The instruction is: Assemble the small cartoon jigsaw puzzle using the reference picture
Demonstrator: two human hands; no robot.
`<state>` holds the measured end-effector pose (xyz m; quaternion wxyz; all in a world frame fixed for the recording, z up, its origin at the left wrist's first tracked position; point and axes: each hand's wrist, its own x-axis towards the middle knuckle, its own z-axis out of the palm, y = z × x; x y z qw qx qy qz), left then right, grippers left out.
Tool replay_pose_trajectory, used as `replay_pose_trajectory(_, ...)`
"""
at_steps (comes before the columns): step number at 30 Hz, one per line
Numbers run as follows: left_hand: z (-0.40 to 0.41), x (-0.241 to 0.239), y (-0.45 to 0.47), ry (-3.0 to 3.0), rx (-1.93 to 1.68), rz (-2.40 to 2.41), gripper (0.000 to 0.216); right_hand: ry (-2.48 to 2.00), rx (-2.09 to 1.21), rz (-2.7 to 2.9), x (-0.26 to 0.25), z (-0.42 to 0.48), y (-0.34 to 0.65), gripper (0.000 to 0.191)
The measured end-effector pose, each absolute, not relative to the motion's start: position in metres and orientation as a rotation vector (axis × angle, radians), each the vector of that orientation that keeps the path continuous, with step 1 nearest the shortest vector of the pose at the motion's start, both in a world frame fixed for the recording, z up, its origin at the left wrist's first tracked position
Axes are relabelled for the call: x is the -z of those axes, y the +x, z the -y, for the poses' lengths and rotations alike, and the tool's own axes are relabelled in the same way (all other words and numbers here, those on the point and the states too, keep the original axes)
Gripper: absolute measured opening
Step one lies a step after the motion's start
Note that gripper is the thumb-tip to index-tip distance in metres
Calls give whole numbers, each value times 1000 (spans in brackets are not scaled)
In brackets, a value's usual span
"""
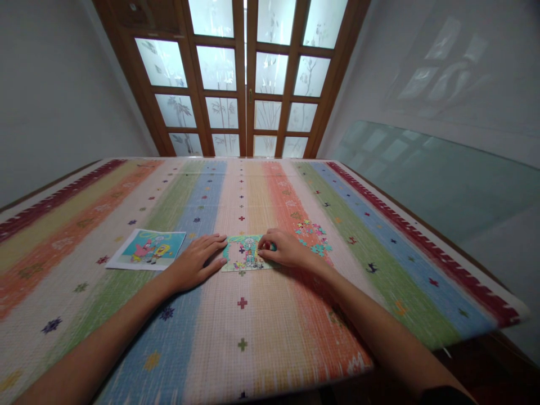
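striped tablecloth (223, 332): left hand (196, 260) touches puzzle (249, 256), fingers apart; right hand (284, 247), grip unclear; its brushing might scatter right-side pieces (322, 248).

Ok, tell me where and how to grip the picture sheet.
Probably pinch the picture sheet by its left edge, coming from the left: it lies thin and nearly flat on the tablecloth, while the left hand crowds its right side.

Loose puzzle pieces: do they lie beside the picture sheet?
No, the loose puzzle pieces lie near the right hand, the picture sheet beside the left hand.
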<state>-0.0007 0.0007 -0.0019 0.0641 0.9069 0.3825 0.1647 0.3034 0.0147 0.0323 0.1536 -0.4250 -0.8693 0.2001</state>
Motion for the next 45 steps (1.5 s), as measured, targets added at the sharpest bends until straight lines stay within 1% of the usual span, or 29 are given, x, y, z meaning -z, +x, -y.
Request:
replay_pose_trajectory(7,0,-1,1,2726,-512,-1150,46,-1203,-570,2494,-34,-11,302,5)
replay_pose_trajectory(13,1,-3,2,2731,-528,-1152,49,-1184,-552,2520,-37,-10,300,11)
replay_pose_trajectory(22,0,-1,2,2733,-524,-1149,47,-1217,-507,2483,-34,-9,300,6)
replay_pose_trajectory(24,0,-1,2,2737,-518,-1146,48,-1217,-512,2491,-33,-9,300,9)
replay_pose_trajectory(27,0,-2,2,2737,-518,-1152,48,-1186,-579,2460,-33,-12,305,17)
replay_pose_trajectory(29,1,-2,2,2731,-522,-1153,47,-1183,-599,2378,-34,-18,314,23)
replay_pose_trajectory(32,1,-3,2,2728,-527,-1147,46,-1223,-516,2206,-39,-29,337,28)
replay_pose_trajectory(37,-1,0,1,2726,-531,-1133,47,-1320,-375,1980,-41,-48,389,25)
replay_pose_trajectory(42,-3,2,0,2718,-517,-1142,46,-1522,-238,1792,-32,-58,439,26)
replay_pose_trajectory(45,-3,3,-1,2731,-522,-1148,47,-1576,-249,1803,-24,-62,451,26)
